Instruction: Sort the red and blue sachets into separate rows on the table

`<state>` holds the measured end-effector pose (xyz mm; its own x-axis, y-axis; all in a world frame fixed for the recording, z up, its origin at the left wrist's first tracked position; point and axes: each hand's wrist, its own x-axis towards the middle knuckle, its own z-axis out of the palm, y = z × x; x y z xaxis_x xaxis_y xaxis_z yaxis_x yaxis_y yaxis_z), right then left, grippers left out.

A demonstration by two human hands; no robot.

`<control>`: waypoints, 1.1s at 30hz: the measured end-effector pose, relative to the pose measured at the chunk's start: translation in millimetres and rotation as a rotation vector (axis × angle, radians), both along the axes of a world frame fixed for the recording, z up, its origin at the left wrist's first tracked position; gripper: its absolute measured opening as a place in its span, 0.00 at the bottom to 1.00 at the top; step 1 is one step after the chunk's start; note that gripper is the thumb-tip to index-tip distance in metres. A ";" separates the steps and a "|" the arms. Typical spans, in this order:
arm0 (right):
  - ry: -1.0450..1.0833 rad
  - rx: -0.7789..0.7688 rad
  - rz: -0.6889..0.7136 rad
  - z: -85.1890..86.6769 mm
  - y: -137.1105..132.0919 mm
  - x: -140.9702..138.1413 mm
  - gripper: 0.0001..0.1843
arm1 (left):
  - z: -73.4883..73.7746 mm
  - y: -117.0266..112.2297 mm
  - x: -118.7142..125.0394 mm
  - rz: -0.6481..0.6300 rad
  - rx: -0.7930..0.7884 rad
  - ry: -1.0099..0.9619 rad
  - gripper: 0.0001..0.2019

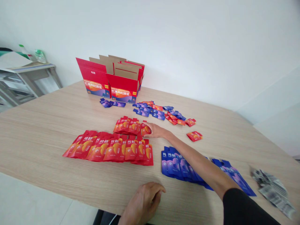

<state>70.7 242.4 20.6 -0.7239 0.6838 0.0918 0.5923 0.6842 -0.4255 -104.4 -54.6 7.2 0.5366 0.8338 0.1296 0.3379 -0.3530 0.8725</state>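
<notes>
My right hand (156, 130) reaches across the wooden table (47, 125) and rests on the right end of a short row of red pouches (130, 125), fingers on the last pouch. A longer row of overlapping red pouches (110, 149) lies nearer me. A row of blue pouches (178, 167) runs under my right forearm. My left hand (144, 203) sits at the table's near edge, fingers curled, holding nothing that I can see.
Two open red cartons (111, 81) stand at the far side. Loose blue and red pouches (159, 112) lie scattered in front of them, one red pouch (194, 136) apart. Silver packets (273, 189) lie at the right edge. A metal shelf (25, 78) stands at far left.
</notes>
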 end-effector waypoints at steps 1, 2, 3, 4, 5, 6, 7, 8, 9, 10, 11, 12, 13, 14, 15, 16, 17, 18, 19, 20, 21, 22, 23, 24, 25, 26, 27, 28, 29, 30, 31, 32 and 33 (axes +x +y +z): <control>-0.018 -0.001 0.003 1.1 0.2 0.4 0.51 | -0.1 -0.1 -0.1 -0.003 -0.001 0.001 0.15; -0.036 -0.001 0.003 1.8 0.7 0.5 0.50 | 0.0 -0.2 -0.2 -0.004 0.000 0.003 0.15; -0.053 -0.001 0.001 2.2 1.5 0.0 0.51 | 0.0 -0.4 -0.2 -0.002 0.003 0.005 0.15; -0.071 0.001 -0.005 2.1 2.6 -0.9 0.51 | 0.1 -0.6 -0.3 -0.002 0.005 0.006 0.15; -0.088 0.005 -0.014 1.8 4.0 -2.3 0.52 | 0.1 -0.8 -0.4 0.000 0.007 0.006 0.15; -0.104 0.010 -0.026 1.2 5.7 -3.9 0.52 | 0.1 -0.9 -0.4 0.001 0.007 0.005 0.15; -0.120 0.014 -0.038 0.7 7.4 -5.8 0.53 | -0.1 -1.1 -0.4 0.000 0.005 0.005 0.15; -0.134 0.018 -0.050 0.4 9.0 -7.6 0.54 | -0.3 -1.2 -0.5 0.001 0.000 0.004 0.15; -0.149 0.020 -0.057 0.4 10.3 -9.3 0.54 | -0.7 -1.2 -0.5 0.002 -0.006 0.003 0.15; -0.162 0.020 -0.062 0.8 11.3 -10.7 0.54 | -1.1 -1.3 -0.4 0.003 -0.012 0.002 0.14; -0.173 0.018 -0.062 1.8 11.8 -11.6 0.54 | -1.4 -1.4 -0.4 0.005 -0.017 0.001 0.15; -0.180 0.016 -0.056 3.1 11.9 -12.0 0.53 | -1.5 -1.5 -0.3 0.006 -0.022 -0.001 0.15; -0.182 0.015 -0.044 4.7 11.6 -12.0 0.52 | -1.3 -1.5 -0.3 0.007 -0.023 -0.004 0.15; -0.180 0.014 -0.026 6.5 11.1 -11.4 0.50 | -0.6 -1.5 -0.6 0.006 -0.019 -0.008 0.15; -0.175 0.014 -0.009 8.2 10.6 -10.6 0.49 | 0.6 -1.5 -1.1 0.001 -0.016 -0.014 0.15; -0.169 0.015 0.005 9.8 10.2 -9.7 0.47 | 2.4 -1.6 -2.0 -0.010 -0.013 -0.021 0.16; -0.166 0.016 0.011 11.0 10.0 -8.8 0.46 | 4.7 -1.8 -3.5 -0.026 -0.011 -0.031 0.16; -0.167 0.015 0.010 11.9 10.2 -8.2 0.46 | 7.6 -2.0 -5.6 -0.045 -0.010 -0.044 0.16; -0.170 0.013 0.003 12.5 10.8 -8.0 0.46 | 11.0 -2.3 -8.4 -0.064 -0.007 -0.056 0.15; -0.174 0.010 -0.004 12.9 11.7 -8.2 0.45 | 14.9 -2.6 -11.7 -0.078 0.003 -0.066 0.15; -0.177 0.006 -0.008 13.0 12.9 -8.7 0.45 | 19.5 -2.6 -15.7 -0.085 0.020 -0.071 0.14; -0.181 0.000 -0.007 13.1 14.1 -9.5 0.45 | 24.8 -2.1 -20.2 -0.085 0.045 -0.072 0.14; -0.187 -0.003 -0.006 13.2 15.2 -10.3 0.45 | 30.9 -0.9 -25.0 -0.081 0.077 -0.072 0.14; -0.192 0.000 -0.003 13.3 16.0 -10.8 0.46 | 37.6 1.2 -30.2 -0.074 0.110 -0.072 0.13; -0.196 0.012 0.001 13.5 16.3 -10.9 0.46 | 44.9 4.3 -35.5 -0.067 0.146 -0.077 0.13; -0.197 0.031 0.010 13.7 16.0 -10.3 0.45 | 52.3 8.4 -41.0 -0.054 0.184 -0.085 0.14; -0.194 0.060 0.021 14.0 15.1 -9.0 0.43 | 59.7 13.3 -46.5 -0.033 0.222 -0.093 0.14; -0.191 0.096 0.036 14.3 13.7 -7.0 0.40 | 66.6 18.8 -52.0 -0.006 0.261 -0.099 0.14; -0.192 0.133 0.054 14.7 11.9 -4.5 0.35 | 72.8 24.7 -57.5 0.027 0.293 -0.099 0.14; -0.205 0.170 0.069 15.1 10.1 -1.6 0.30 | 78.1 30.4 -62.8 0.059 0.321 -0.100 0.13; -0.232 0.201 0.076 15.5 8.4 1.4 0.24 | 82.3 35.8 -67.7 0.086 0.330 -0.095 0.13; -0.271 0.228 0.077 15.8 7.2 4.3 0.19 | 85.4 40.5 -72.1 0.112 0.328 -0.092 0.12; -0.319 0.249 0.074 16.1 6.4 6.8 0.15 | 87.7 44.4 -75.8 0.132 0.315 -0.090 0.12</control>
